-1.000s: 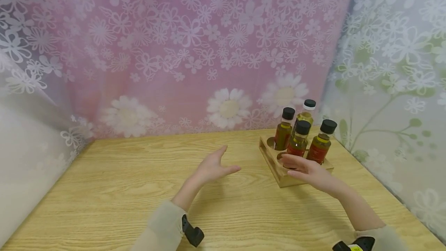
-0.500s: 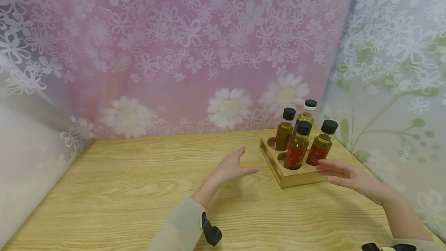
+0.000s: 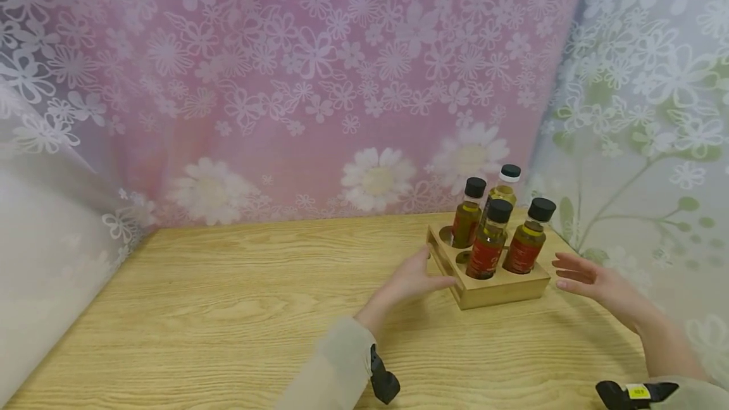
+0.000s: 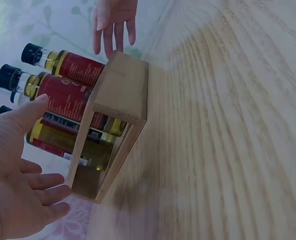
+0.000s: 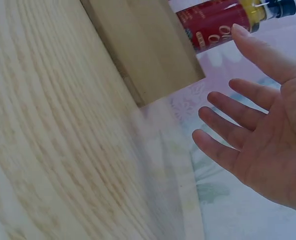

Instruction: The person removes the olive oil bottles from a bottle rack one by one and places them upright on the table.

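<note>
I have the left hand [image 3: 412, 279] and right hand [image 3: 609, 293], fingers loosely extended, flanking a pale wooden rack [image 3: 504, 295] on the table's [image 3: 245, 315] right. Its round holes seat four dark-capped bottles [image 3: 486, 258] of yellow-green liquid, the front two red-labelled; beyond hangs a pink flowered curtain [image 3: 342, 62].

Head cam's up high, facing forward and down, wide across the tabletop [image 3: 239, 296] to the pink curtain [image 3: 273, 81]. From over here I can spot the left wrist cam [image 3: 385, 386] and right wrist cam [image 3: 614, 395], way closer in, pictures tipped sideways, looking past the left hand [image 3: 411, 280] and right hand [image 3: 612, 293]. All three catch the wooden rack [image 3: 501, 294]; the left one gets both hands.
</note>
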The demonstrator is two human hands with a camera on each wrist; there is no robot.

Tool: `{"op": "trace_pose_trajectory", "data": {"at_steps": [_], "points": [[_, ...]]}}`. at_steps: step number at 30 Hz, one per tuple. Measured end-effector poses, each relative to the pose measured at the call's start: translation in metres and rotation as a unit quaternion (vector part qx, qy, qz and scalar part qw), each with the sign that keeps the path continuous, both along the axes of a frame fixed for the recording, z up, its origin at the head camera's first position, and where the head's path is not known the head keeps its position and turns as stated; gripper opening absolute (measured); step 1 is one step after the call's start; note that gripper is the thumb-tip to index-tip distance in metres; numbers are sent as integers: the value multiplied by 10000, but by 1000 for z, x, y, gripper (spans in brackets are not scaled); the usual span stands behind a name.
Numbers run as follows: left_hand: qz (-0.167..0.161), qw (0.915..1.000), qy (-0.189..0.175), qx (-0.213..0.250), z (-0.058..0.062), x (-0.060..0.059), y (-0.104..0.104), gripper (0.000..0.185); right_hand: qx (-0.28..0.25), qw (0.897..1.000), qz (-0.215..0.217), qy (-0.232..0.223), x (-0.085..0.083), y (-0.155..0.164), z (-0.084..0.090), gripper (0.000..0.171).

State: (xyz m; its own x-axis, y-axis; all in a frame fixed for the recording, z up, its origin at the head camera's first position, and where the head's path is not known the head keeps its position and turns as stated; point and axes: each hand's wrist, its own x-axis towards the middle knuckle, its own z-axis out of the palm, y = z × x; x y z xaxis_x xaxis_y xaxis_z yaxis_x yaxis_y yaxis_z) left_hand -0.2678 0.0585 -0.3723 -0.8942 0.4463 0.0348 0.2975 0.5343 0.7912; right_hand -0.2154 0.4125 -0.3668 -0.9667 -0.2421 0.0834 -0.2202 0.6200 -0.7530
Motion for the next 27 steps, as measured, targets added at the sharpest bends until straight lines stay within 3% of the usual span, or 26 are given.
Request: {"op": "trace_pose_trajectory", "data": {"at_steps": [9, 16, 27], "points": [[-228, 9993, -270, -113, -4, 2, 25, 87, -48, 9988, 399, -272, -17, -7, -9, 67], [-148, 9992, -334, -164, -5, 7, 35, 87, 277, 9991, 187, -250, -19, -17, -8, 70], [74, 9982, -601, -37, -8, 15, 37, 86, -2, 9974, 202, -693, -17, -22, -11, 77]]}}
